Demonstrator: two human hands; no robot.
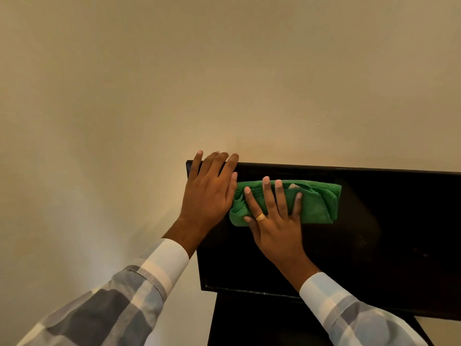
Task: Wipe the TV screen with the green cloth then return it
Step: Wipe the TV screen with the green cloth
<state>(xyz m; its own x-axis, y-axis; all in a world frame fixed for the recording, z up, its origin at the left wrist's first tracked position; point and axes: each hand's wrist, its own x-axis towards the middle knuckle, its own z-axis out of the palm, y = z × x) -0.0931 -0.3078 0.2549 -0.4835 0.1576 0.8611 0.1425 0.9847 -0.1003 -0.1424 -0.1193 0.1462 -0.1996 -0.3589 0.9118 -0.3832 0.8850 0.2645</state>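
Note:
A black TV screen (374,233) fills the lower right, its right side cut off by the frame. A folded green cloth (316,203) lies flat against the screen near its top left corner. My right hand (277,221), wearing a gold ring, presses on the cloth with fingers spread. My left hand (209,191) rests flat over the TV's top left corner, its fingertips hooked over the top edge, touching the cloth's left end.
A plain beige wall (174,83) stands behind and to the left of the TV. Below the screen a dark stand or cabinet (249,320) is partly visible. Both forearms wear checked grey and white sleeves.

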